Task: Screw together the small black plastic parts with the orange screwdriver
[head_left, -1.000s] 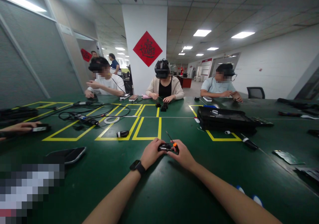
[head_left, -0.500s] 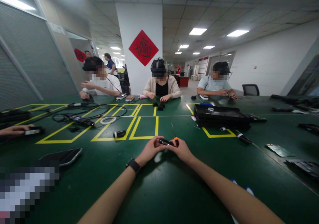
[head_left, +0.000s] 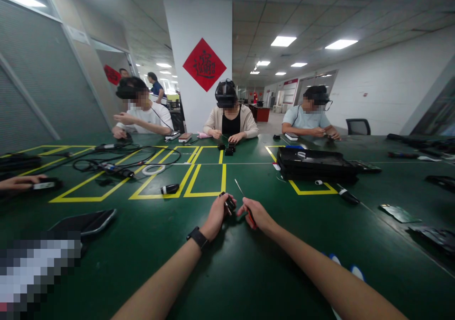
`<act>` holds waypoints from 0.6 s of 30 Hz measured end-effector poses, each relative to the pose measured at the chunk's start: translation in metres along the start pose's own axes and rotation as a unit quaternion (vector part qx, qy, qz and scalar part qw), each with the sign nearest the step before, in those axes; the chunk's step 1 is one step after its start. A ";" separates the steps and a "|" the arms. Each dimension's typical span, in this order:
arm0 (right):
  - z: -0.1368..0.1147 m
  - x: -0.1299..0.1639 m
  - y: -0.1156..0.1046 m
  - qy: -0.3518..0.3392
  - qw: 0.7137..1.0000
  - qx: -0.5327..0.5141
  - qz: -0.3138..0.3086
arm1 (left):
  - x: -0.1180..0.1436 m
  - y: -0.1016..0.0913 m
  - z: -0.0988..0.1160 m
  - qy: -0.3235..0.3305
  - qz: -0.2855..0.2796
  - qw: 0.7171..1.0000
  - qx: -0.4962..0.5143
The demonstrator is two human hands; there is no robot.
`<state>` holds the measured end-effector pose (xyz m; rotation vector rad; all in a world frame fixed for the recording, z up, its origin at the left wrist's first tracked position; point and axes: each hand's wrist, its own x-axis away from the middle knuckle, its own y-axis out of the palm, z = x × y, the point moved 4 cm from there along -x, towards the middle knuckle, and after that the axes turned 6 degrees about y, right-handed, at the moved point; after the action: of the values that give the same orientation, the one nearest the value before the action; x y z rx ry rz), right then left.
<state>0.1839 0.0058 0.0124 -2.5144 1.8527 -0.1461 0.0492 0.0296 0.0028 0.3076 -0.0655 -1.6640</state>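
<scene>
My left hand [head_left: 217, 217], with a dark watch on its wrist, is closed around a small black device [head_left: 228, 203]; what kind it is, I cannot make out. A screwdriver [head_left: 251, 218] with an orange and black handle lies in my closed right hand [head_left: 259, 215]. Its thin metal shaft points up and to the left, beyond the fingers. Both hands are just above the green table [head_left: 213, 272], close together but apart. The fingers cover part of the device and most of the screwdriver's handle.
Ahead on the left lies a black cylindrical part [head_left: 169, 189] beside yellow tape. Tangled black cables [head_left: 117, 168] are farther left. At right stand a black tray [head_left: 316, 164], another cylindrical part [head_left: 347, 196] and a circuit board [head_left: 398, 213]. Several co-workers sit opposite; another person's hand [head_left: 24, 183] is at left.
My right hand has drawn back from the black device, and the screwdriver's shaft now leans farther left. My left hand has turned the device to a steeper angle.
</scene>
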 end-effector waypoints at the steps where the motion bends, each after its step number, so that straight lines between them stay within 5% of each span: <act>1: 0.000 0.000 -0.002 0.015 1.000 -0.022 -0.014 | -0.004 -0.006 0.000 -0.013 0.009 0.999 0.030; 8: -0.005 -0.001 -0.011 0.034 0.999 -0.008 -0.019 | -0.015 -0.035 0.012 -0.017 -0.013 0.998 0.066; 18: -0.006 -0.001 -0.008 0.028 0.997 0.038 -0.068 | -0.017 -0.035 0.004 -0.005 -0.010 0.997 0.072</act>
<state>0.1910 0.0092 0.0187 -2.6085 1.6599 -0.2846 0.0158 0.0502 0.0017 0.4104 -0.1901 -1.6848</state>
